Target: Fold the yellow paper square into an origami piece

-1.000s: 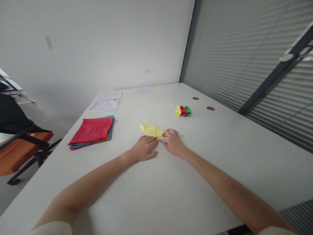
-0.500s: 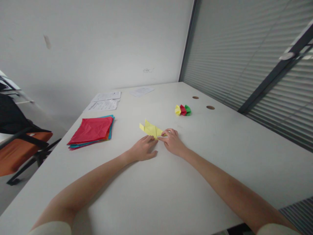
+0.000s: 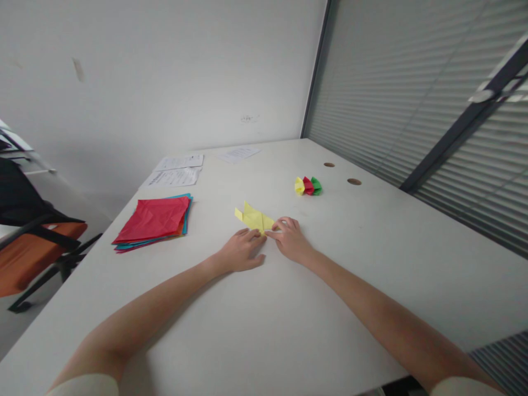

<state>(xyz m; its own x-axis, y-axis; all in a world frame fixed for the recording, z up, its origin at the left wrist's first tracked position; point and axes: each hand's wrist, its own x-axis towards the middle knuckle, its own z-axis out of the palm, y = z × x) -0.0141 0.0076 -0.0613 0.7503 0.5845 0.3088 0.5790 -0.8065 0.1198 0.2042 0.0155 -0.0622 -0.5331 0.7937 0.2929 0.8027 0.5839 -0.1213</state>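
A: Room check?
B: I've got a pale wall [image 3: 185, 71] ahead, blinds [image 3: 388, 88] along the right, white table [image 3: 247, 324] below.
A: Left side?
B: I see an orange-seated chair [image 3: 41, 252], grey floor [image 3: 7, 327]. Soft light.

Dressed in short, plain, off-white sleeves [image 3: 88, 386], curved along the edge, visible at near left and near right.
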